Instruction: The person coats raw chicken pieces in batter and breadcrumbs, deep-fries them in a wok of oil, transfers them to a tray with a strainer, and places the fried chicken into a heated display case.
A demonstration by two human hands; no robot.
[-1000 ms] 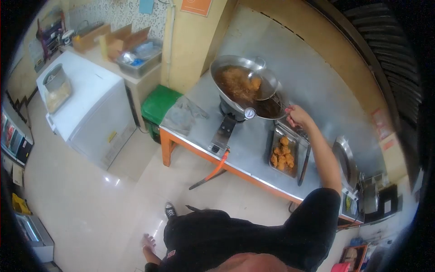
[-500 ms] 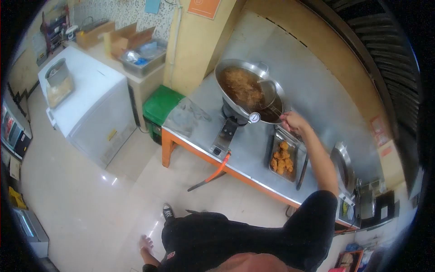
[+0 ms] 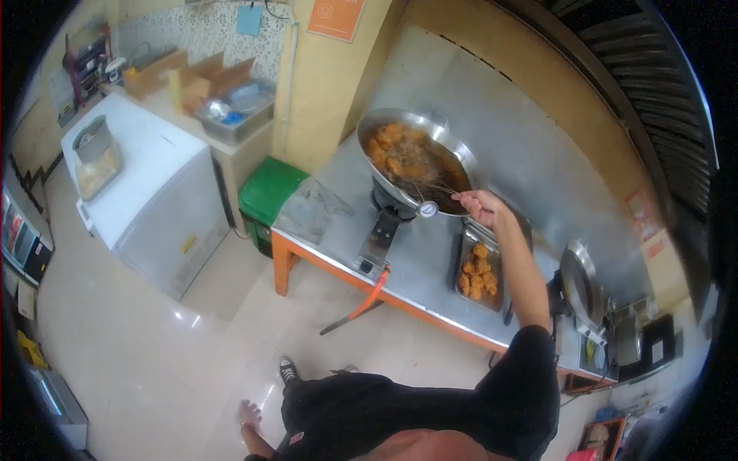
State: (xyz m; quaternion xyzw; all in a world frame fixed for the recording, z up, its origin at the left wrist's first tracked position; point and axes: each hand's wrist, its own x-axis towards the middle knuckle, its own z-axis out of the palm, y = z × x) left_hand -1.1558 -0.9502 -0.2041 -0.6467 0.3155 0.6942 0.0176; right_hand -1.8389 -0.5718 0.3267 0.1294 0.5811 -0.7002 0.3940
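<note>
My right hand point(image 3: 478, 206) is closed around the thin metal handle of a skimmer point(image 3: 442, 188), whose head is down in the oil and hidden. The skimmer reaches into a wide metal wok point(image 3: 460, 154) of bubbling oil, where golden-brown fried pieces point(image 3: 393, 142) float toward the far left side. A round dial thermometer point(image 3: 428, 208) sits at the wok's near rim. Below my right forearm, a metal tray point(image 3: 467, 250) holds several fried pieces that look like chicken point(image 3: 478, 278). My left hand point(image 3: 249, 413) hangs low over the floor, fingers apart, holding nothing.
The wok stands on a burner point(image 3: 382, 234) with an orange hose point(image 3: 369, 298) hanging over the table edge. A second wok point(image 3: 580, 284) is at right. To the left are a green bin point(image 3: 270, 188), a grey cloth point(image 3: 315, 206) and a white chest freezer point(image 3: 165, 154).
The skimmer's round head, visible above the oil before, is now submerged. My right hand has shifted slightly left, and golden pieces now show at the surface.
</note>
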